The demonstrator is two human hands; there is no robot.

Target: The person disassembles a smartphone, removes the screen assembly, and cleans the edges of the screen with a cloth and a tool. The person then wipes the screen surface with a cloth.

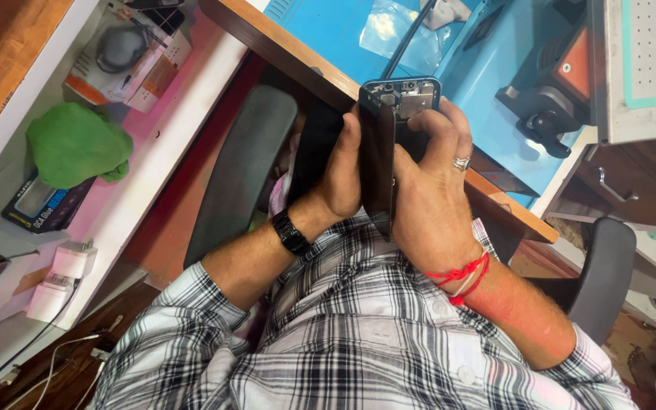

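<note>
I hold an opened dark smartphone (408,93) upright in front of my chest, its exposed metal internals and camera parts showing at the top. My left hand (339,178), with a black watch on the wrist, grips the phone's black screen panel (377,163) from the left, thumb along its edge. My right hand (427,197), with a ring and a red thread at the wrist, wraps the phone's body from the right, its fingers curled over the top. The panel stands slightly apart from the body along the seam.
A wooden desk edge (290,53) carries a blue work mat (328,30) and a dark machine with an orange part (571,68). On the left is a white shelf with a green cloth (77,144) and white chargers (66,266). Grey chair armrests (241,167) flank me.
</note>
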